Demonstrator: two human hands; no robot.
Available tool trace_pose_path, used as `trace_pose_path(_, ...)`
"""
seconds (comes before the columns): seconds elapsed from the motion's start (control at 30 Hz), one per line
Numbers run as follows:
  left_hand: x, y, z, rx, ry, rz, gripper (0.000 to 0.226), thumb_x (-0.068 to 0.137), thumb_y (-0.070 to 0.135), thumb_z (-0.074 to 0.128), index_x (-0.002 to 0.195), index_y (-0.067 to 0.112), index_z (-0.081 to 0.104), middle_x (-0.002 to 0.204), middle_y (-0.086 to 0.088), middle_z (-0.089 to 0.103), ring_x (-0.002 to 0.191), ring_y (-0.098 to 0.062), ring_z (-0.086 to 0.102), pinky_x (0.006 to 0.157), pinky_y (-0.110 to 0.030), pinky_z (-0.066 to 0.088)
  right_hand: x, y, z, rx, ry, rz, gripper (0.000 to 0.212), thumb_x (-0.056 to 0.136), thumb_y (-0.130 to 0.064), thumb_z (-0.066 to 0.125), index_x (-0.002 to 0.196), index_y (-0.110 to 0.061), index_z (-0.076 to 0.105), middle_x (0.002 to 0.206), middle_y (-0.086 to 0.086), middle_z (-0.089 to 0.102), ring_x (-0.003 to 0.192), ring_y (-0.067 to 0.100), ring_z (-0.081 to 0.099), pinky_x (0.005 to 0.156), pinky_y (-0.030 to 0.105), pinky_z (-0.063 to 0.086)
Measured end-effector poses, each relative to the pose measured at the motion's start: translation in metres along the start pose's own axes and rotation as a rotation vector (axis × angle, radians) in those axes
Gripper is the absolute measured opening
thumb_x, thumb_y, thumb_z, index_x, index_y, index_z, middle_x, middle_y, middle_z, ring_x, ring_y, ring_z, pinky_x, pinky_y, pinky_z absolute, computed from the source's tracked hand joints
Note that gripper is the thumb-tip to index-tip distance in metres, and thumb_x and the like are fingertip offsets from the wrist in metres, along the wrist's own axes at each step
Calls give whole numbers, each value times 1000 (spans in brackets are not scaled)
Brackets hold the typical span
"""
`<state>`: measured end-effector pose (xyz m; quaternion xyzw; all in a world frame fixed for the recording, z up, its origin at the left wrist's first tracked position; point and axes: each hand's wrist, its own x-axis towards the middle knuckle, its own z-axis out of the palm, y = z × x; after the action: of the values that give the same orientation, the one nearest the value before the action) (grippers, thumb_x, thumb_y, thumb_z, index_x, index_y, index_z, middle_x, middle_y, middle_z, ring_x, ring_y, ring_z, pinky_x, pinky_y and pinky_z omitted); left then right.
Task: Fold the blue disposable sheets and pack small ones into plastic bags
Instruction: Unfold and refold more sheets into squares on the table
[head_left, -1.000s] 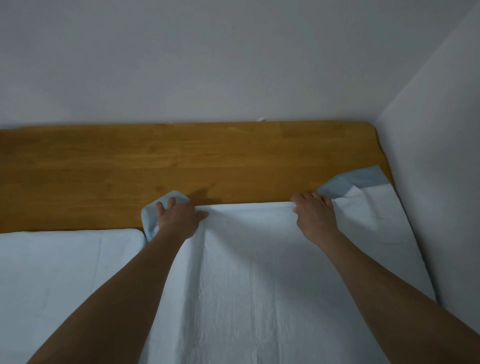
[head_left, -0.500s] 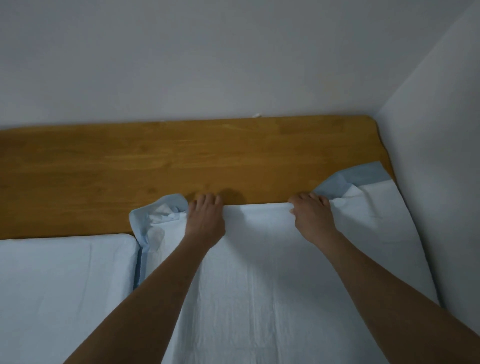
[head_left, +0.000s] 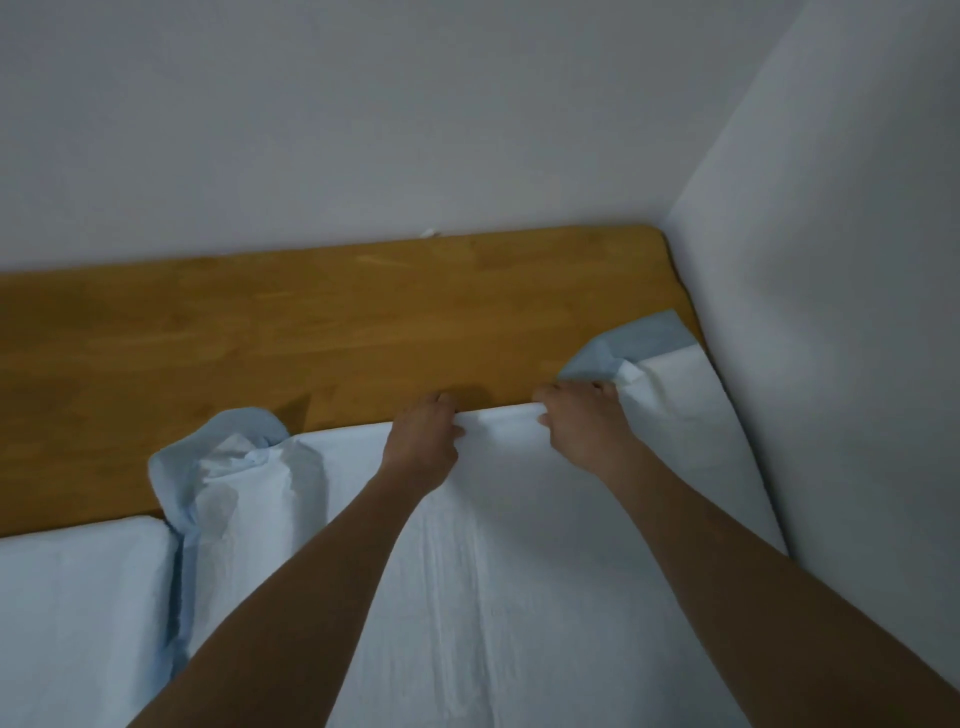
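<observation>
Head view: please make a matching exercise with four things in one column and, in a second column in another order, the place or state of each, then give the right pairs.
Things:
1. left hand
2. right hand
3. wooden board
4. second sheet

Places or states:
A. stands against the far wall
B. lies flat at the lower left
C. grips the sheet's far edge, nearer the side wall
D. grips the sheet's far edge, nearer its crumpled corner

Pairs: 1-D, 2-C, 3-A, 4-B
</observation>
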<state>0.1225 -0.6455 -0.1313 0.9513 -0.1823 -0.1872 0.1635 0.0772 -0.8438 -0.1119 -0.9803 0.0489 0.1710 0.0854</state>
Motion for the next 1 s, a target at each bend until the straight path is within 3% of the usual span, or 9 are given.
trace_pose_path(0.07,-1,0,1,11,7,-4,24,94,14,53,117,10,54,118,-10,56,108,-29,51,89,-36,40,-1,14,-6,-19,-44,24,28,94,-20,51,122,-27,55,115,-4,60,116,19,52,101,43,28)
trace_pose_path(0.2,0,5,0,21,26,0,23,94,14,53,116,10,54,117,-11,57,107,-28,52,88,-34,38,-4,42,-15,-78,-96,66,26,91,-17,52,115,-25,56,110,-4,62,111,17,55,103,40,25)
trace_pose_path(0.37,0,10,-3,22,31,0,23,93,13,54,116,11,54,113,-10,59,105,-27,53,85,-33,39,-11,67,-26,-63,-138,131,31,93,-20,50,124,-26,53,119,-4,60,116,17,51,110,46,20)
trace_pose_path(0.57,1,17,-7,31,30,-1,21,93,13,54,114,13,54,110,-7,59,102,-25,54,82,-31,38,-23,81,-35,-132,-117,210,20,91,-20,49,109,-24,57,107,-3,62,109,18,53,110,48,19)
trace_pose_path(0.77,4,17,-10,52,23,-33,19,93,14,54,112,13,55,109,-6,59,102,-25,54,82,-32,39,-27,86,-39,-174,-143,318,29,96,-37,41,120,-28,55,124,-1,57,130,23,37,113,55,12)
trace_pose_path(1.0,8,11,-4,85,21,-37,20,93,14,55,113,14,53,109,-5,58,102,-24,53,84,-32,38,-28,84,-33,-198,-128,390,36,100,-43,34,120,-23,57,129,4,56,132,26,37,111,52,19)
